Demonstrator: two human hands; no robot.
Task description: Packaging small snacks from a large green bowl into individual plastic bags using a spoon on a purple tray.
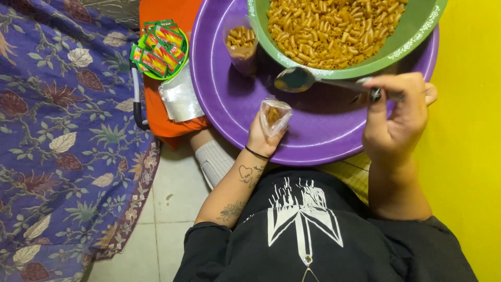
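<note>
Left hand (259, 137) closed around a small clear plastic bag (274, 116), mouth up, a little macaroni already inside, held over the near part of the purple tray (224, 99). Right hand (397, 116) pinched shut on the handle of a metal spoon (298, 79), bowl empty as far as can be told, hovering between bag and green bowl (417, 32). Likely trouble: narrow, floppy bag mouth, so pasta tipped from a wide spoon apt to spill onto the tray; thin film liable to fold shut or slip from the grip. Short ridged tubes of orange-brown macaroni (334, 28), dry and hard, heaped in the glossy patterned bowl. Second filled bag (241, 42) standing on the tray. Beyond, flat clear bags (180, 98) and shiny red-green sachets (159, 47) in a small green dish, on orange cloth.
</note>
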